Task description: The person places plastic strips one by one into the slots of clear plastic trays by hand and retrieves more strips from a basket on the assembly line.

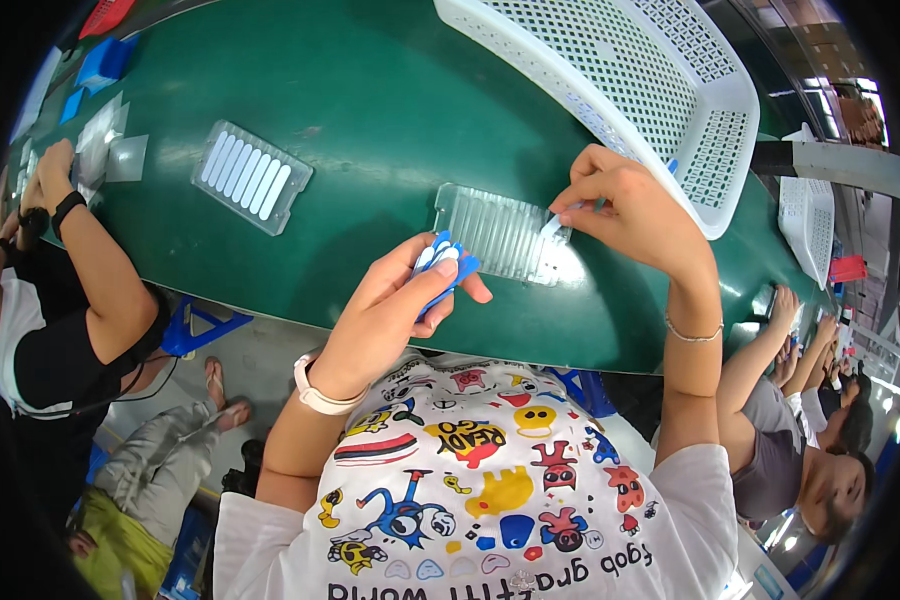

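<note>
My left hand point(378, 305) is closed around a small bunch of blue and white rounded strips point(450, 264), held near the table's front edge. Between the fingertips of my right hand point(630, 208) is a pale flat strip point(551, 227). Its lower end is over the right end of a clear ribbed plastic tray point(490, 228); whether it touches the slot I cannot tell. The tray's other grooves look bare. To the left lies a second clear tray point(276, 222), with several white rounded strips side by side in it.
A large white perforated basket point(562, 92) stands just beyond my right hand. Clear plastic pieces point(126, 160) and blue blocks point(104, 65) lie on the green table point(370, 90) at far left. Co-workers' hands point(54, 168) are at the left, others at the right.
</note>
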`<state>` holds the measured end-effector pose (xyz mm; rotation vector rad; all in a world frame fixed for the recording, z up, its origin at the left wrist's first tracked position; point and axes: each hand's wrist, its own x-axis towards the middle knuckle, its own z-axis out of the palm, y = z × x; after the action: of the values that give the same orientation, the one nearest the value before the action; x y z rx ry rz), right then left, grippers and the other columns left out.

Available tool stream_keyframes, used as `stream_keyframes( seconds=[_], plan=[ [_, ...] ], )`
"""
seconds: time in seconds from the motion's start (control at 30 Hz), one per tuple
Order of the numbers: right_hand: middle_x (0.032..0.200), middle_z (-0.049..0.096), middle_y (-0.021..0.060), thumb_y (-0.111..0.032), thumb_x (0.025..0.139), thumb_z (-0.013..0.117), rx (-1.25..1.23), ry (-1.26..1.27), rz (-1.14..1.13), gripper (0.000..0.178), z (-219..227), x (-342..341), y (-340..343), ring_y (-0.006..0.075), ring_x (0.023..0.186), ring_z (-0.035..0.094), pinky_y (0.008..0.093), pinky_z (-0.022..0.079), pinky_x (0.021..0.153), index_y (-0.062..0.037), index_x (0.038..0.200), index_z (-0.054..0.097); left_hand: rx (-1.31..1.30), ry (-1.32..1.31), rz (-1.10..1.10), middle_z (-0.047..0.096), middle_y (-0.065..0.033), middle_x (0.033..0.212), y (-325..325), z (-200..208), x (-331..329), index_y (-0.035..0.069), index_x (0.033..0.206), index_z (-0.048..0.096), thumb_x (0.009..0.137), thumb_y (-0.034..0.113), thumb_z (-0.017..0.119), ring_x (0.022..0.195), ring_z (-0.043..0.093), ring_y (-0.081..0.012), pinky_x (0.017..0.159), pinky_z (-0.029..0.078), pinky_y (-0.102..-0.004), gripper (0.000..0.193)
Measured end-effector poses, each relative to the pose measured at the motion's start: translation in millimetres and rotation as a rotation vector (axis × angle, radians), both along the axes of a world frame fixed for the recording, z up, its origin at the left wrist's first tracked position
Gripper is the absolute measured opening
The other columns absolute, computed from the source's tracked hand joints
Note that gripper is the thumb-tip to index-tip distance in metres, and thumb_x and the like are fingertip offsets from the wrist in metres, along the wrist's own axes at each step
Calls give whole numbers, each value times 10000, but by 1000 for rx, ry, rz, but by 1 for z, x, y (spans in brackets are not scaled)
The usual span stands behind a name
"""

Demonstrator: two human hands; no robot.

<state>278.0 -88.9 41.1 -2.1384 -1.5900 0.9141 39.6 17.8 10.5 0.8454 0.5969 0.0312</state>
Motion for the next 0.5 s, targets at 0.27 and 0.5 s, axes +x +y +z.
stream_keyframes(
  seconds=[0.27, 0.5],
  plan=[
    [869, 525, 69, -22, 704, 669, -68, 93, 46, 237, -4, -12, 11, 160, 707, 526, 286, 450, 639, -15, 923, 577, -1, -53, 50, 622, -85, 890, 1, -3, -10, 15, 1013, 522, 952, 196, 475, 569, 370, -34, 458, 279, -175, 197],
    [890, 447, 47, -15, 614, 725, -282, 63, 32, 524, 4, -25, 26, 147, 727, 446, 267, 412, 622, -61, 1081, 492, -28, -134, 36, 620, -64, 884, 5, -13, -8, 11, 1053, 511, 957, 188, 462, 572, 368, -29, 466, 291, -179, 207]
  ],
)
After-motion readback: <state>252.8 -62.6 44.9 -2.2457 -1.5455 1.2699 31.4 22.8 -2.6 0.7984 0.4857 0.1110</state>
